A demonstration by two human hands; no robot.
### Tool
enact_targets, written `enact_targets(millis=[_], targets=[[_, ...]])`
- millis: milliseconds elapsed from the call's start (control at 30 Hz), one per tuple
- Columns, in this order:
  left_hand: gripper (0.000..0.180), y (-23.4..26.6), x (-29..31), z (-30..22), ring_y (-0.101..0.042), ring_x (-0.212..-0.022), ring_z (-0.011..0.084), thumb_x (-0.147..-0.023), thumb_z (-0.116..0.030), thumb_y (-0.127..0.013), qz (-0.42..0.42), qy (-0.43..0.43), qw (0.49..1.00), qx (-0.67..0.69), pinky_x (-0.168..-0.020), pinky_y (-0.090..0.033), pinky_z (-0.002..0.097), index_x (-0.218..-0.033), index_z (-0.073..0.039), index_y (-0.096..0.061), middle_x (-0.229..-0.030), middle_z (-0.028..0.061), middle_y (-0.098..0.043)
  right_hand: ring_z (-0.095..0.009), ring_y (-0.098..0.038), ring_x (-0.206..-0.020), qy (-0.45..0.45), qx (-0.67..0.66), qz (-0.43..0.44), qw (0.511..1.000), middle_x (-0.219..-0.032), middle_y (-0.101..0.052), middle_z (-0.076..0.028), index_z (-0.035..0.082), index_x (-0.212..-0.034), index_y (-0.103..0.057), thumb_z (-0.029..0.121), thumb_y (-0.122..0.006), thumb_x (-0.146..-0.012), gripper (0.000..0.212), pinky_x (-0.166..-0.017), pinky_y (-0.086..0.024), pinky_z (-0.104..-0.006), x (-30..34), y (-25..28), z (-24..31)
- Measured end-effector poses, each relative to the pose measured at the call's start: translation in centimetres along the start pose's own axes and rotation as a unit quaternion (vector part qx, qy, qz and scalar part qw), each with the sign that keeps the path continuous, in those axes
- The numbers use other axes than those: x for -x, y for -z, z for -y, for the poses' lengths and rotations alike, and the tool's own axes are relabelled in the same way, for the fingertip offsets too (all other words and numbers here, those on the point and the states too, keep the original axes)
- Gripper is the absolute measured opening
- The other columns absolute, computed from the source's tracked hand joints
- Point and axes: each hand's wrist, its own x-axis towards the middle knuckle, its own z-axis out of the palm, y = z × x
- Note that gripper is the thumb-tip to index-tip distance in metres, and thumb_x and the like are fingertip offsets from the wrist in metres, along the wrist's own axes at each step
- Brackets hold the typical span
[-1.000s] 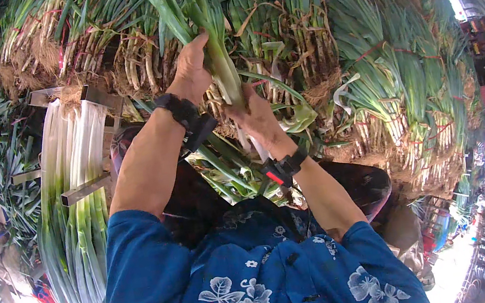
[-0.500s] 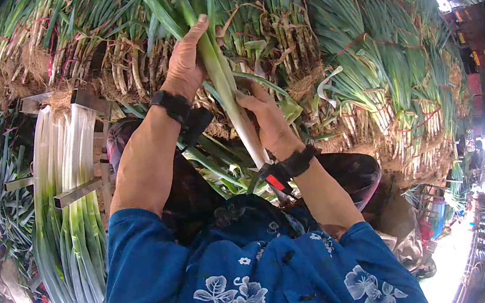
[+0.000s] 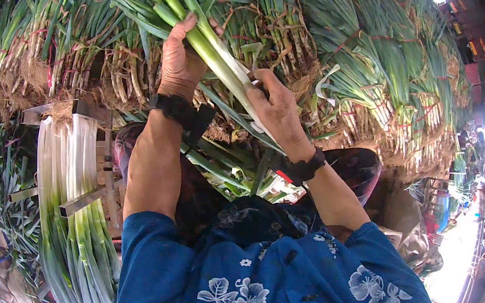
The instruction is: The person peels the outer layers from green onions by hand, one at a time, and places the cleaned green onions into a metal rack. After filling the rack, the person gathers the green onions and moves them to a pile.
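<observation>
A thick leek point(image 3: 218, 57) with a pale shaft and green leaves slants before me, its leafy end pointing up and away. My left hand point(image 3: 181, 67) is wrapped round it just below where the leaves part. Lower down the shaft, my right hand point(image 3: 278, 112) is closed, thumb and fingers pinching at its side, where a pale strip of outer layer shows. The leek's lower end is hidden behind my right hand and wrist. Loose green leaves and peelings point(image 3: 230, 175) lie beneath, between my knees.
To my left, stripped white-shafted leeks point(image 3: 67, 160) lie across a metal rack point(image 3: 83, 202). Unpeeled leeks with dirty roots, tied in bundles point(image 3: 377, 70), are heaped ahead and to the right. Cut green leaves point(image 3: 19, 214) are piled at the far left.
My right hand has risen along the shaft toward my left hand. The leek tilts more, its leafy end swinging left, and its side now shows a loosened pale strip.
</observation>
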Motion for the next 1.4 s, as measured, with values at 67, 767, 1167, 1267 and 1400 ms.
enact_targets(millis=[67,767,1167,1267,1400], targets=[[0.029,-0.3,0.2,-0.1,-0.061,-0.077,0.0242,-0.083,-0.026,-0.065,-0.001,-0.022,0.999,0.041,-0.071,-0.051,0.038,-0.1,-0.006,-0.054,-0.084,0.0101,-0.06,-0.025,-0.061,-0.077,0.017,-0.005,0.022,1.0,-0.088,-0.063,-0.017,0.004,-0.112,-0.052,0.017,-0.061,-0.083,0.033,-0.072,-0.047,-0.0339,0.2,-0.4,-0.4],[0.035,5.9,3.8,-3.6,-0.061,-0.083,0.0323,-0.093,-0.03,-0.051,-0.162,-0.04,0.982,-0.085,-0.069,-0.05,0.0423,-0.106,0.003,-0.053,-0.087,0.0153,-0.061,-0.006,-0.039,-0.052,-0.236,-0.519,0.188,0.8,-0.077,-0.051,0.0,0.001,-0.119,-0.047,0.031,-0.048,-0.093,0.04,-0.043,-0.029,-0.0205,2.3,10.5,-2.6],[0.045,-2.1,6.0,10.9,-0.059,-0.099,0.0363,-0.095,-0.04,-0.042,-0.109,0.174,0.97,0.131,-0.09,-0.046,0.0491,-0.115,-0.001,-0.051,-0.108,0.0194,-0.059,-0.012,-0.052,-0.08,-0.154,-0.162,0.191,0.956,-0.094,-0.06,-0.008,0.002,-0.119,-0.054,0.025,-0.059,-0.084,0.042,-0.07,-0.044,-0.0253,5.9,7.0,-2.8],[0.043,-1.7,7.0,11.5,-0.063,-0.093,0.0308,-0.091,-0.041,-0.052,-0.119,0.188,0.97,0.099,-0.084,-0.051,0.0456,-0.112,-0.004,-0.055,-0.102,0.0144,-0.064,-0.013,-0.053,-0.08,-0.16,-0.071,0.206,0.963,-0.098,-0.058,-0.007,0.001,-0.123,-0.05,0.022,-0.057,-0.085,0.044,-0.071,-0.045,-0.0259,6.9,7.0,-3.5],[0.044,-1.6,7.7,11.3,-0.064,-0.09,0.0259,-0.085,-0.04,-0.062,-0.077,0.151,0.978,0.124,-0.079,-0.052,0.0425,-0.113,-0.008,-0.057,-0.101,0.0104,-0.064,-0.011,-0.053,-0.072,-0.24,-0.201,0.251,0.916,-0.089,-0.054,-0.004,0.003,-0.13,-0.041,0.015,-0.055,-0.085,0.049,-0.063,-0.046,-0.0256,8.9,7.9,-1.2]])
